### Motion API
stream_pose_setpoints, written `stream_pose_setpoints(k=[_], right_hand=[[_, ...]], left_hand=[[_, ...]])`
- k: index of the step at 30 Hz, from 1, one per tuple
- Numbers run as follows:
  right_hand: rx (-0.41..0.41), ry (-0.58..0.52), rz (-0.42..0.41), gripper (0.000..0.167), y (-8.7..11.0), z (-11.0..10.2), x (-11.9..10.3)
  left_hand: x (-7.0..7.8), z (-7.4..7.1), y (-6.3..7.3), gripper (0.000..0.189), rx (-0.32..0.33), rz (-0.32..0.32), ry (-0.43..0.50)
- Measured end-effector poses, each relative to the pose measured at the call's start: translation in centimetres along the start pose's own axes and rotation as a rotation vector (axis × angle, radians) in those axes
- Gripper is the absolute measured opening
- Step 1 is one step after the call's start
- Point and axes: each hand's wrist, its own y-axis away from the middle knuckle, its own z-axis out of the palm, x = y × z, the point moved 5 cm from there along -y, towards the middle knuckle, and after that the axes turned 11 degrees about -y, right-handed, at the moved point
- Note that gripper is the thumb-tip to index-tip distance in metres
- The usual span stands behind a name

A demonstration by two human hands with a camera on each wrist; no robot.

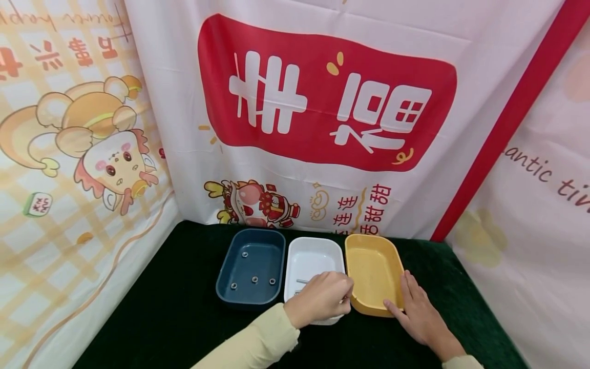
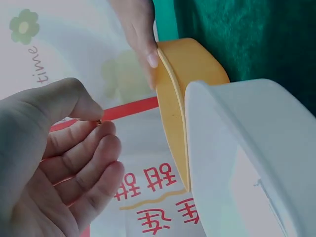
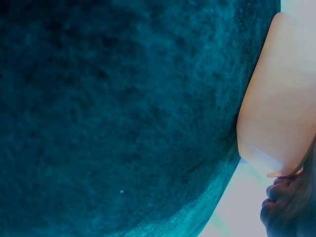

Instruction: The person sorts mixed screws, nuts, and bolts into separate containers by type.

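My left hand [image 1: 324,298] is over the near right part of the white tray [image 1: 315,248], close to the yellow tray. In the left wrist view, its thumb and forefinger pinch a tiny brass-coloured piece [image 2: 99,121], mostly hidden by the fingertips; I cannot tell its kind. A thin metal rod [image 1: 302,281] lies in the white tray, partly covered by that hand in the head view. My right hand [image 1: 419,315] touches the near right corner of the yellow tray [image 1: 375,256], fingers straight along its outer side and thumb at the near rim.
A blue tray [image 1: 251,238] at the left holds several small metal nuts [image 1: 255,280]. The three trays stand side by side on a dark green cloth [image 1: 170,302]. Printed fabric hangings [image 1: 175,102] rise behind and at both sides.
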Motion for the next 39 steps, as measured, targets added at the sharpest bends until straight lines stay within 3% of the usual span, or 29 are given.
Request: stream_pose_setpoints(k=[12, 23, 26, 27, 33, 39], right_hand=[[-0.002, -0.009, -0.007, 0.106, 0.1, -0.2, -0.1], [0.004, -0.007, -0.016, 0.106, -0.1, -0.1, 0.1], [0.009, -0.007, -0.021, 0.106, -0.1, 0.0, 0.1], [0.011, -0.007, -0.023, 0.106, -0.1, 0.0, 0.1], [0.010, -0.013, -0.028, 0.106, 0.0, 0.1, 0.0], [0.016, -0.001, -0.031, 0.105, -0.1, 0.0, 0.1]], left_hand=[[-0.2, -0.1, -3.6, 0.016, 0.103, 0.011, -0.147], [-0.7, 1.8, -6.5, 0.015, 0.079, -0.037, -0.169], [-0.7, 2.5, -7.1, 0.005, 0.041, -0.053, -0.189], [-0.7, 2.8, -7.2, 0.005, 0.017, -0.059, -0.198], [-0.7, 3.3, -6.5, 0.046, -0.123, -0.109, -0.179], [-1.1, 1.8, -4.9, 0.049, -0.082, -0.106, -0.153]])
